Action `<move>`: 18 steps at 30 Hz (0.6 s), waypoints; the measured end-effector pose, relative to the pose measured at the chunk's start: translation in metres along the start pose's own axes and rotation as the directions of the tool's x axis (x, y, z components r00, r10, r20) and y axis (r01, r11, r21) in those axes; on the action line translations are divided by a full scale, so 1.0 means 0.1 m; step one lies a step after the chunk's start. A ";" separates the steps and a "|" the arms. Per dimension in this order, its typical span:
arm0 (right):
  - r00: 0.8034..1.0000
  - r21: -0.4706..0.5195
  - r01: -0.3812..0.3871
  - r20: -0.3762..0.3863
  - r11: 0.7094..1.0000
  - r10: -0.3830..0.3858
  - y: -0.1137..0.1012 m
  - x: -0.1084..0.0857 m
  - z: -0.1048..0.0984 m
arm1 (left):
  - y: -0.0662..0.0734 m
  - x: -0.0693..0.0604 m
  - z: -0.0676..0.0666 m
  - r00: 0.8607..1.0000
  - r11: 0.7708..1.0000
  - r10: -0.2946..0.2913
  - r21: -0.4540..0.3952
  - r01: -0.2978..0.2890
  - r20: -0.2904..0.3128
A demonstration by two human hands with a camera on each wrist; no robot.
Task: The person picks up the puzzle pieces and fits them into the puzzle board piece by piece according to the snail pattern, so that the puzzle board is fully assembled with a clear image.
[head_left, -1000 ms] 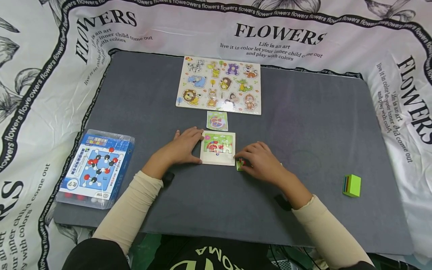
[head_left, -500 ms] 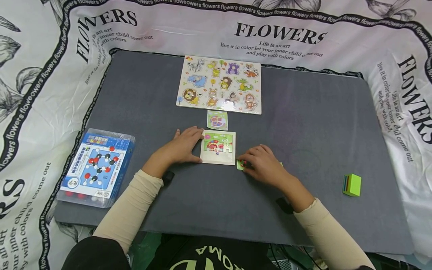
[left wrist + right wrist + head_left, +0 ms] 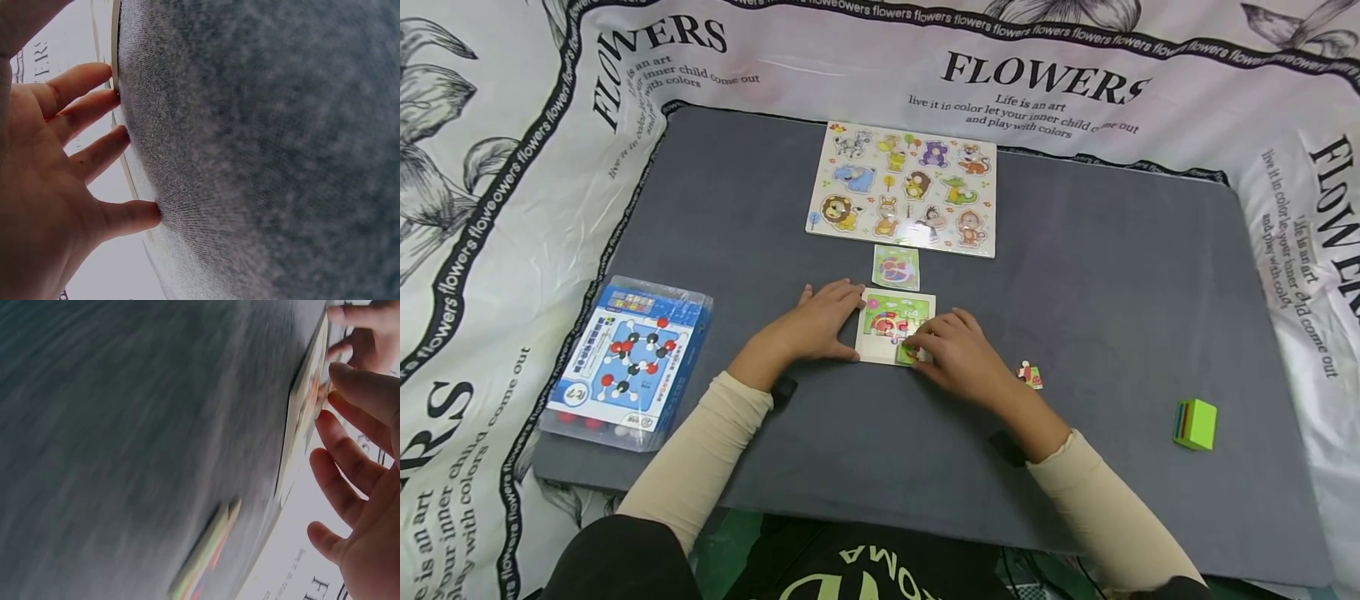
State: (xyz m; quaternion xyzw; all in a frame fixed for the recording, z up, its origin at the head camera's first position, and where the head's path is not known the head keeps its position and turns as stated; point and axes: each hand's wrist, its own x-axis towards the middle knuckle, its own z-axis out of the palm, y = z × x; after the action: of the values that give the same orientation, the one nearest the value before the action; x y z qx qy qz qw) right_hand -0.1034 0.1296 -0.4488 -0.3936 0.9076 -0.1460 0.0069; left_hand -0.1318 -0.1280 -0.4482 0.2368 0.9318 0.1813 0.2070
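Note:
A small jigsaw tray [image 3: 868, 350] lies in front of the person, its upper part filled with green and red pieces. My left hand [image 3: 814, 327] rests at the tray's left edge, fingers spread and thumb down near the lower corner; the left wrist view shows that hand [image 3: 69, 169] with fingertips against the edge and cloth. The right hand [image 3: 962, 358] pinches a green puzzle piece [image 3: 906, 354] over the tray's lower right part. In the right wrist view, the right hand's [image 3: 369, 469] thumb and index finger meet above the tray [image 3: 289, 450]. Another piece [image 3: 1031, 375] lies right of that hand.
Above the tray lie a small picture card [image 3: 896, 268] and an animal puzzle board [image 3: 902, 190]. A boxed molecule set [image 3: 628, 362] is at the left. Several stacked coloured blocks [image 3: 1197, 425] stand at the right on the grey table [image 3: 1120, 283].
The right hand has moved left from beside the tray to over its lower right part, bringing a green piece along. A loose piece behind it is now uncovered. The left hand stays at the tray.

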 end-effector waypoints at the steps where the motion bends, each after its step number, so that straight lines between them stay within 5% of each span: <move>1: 1.000 -0.005 0.004 -0.004 1.000 -0.004 -0.02 0.04 0.02 | 0.00 0.00 0.00 1.000 1.000 0.002 0.001 -0.002 -0.002; 8: 0.999 -0.035 -0.006 -0.054 0.999 0.004 -0.16 0.23 0.14 | 0.00 -0.01 0.00 1.000 1.000 0.014 0.009 -0.014 -0.016; 18: 1.000 -0.035 -0.015 -0.017 0.999 0.014 -0.21 0.30 0.20 | 0.02 -0.02 -0.02 1.000 1.000 0.006 0.003 -0.006 -0.002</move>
State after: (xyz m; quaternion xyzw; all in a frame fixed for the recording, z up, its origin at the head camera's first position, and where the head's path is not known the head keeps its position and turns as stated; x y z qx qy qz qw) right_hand -0.1064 0.0894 -0.4591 -0.3858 0.9129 -0.1332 -0.0065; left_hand -0.1308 -0.1275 -0.4448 0.2397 0.9315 0.1808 0.2051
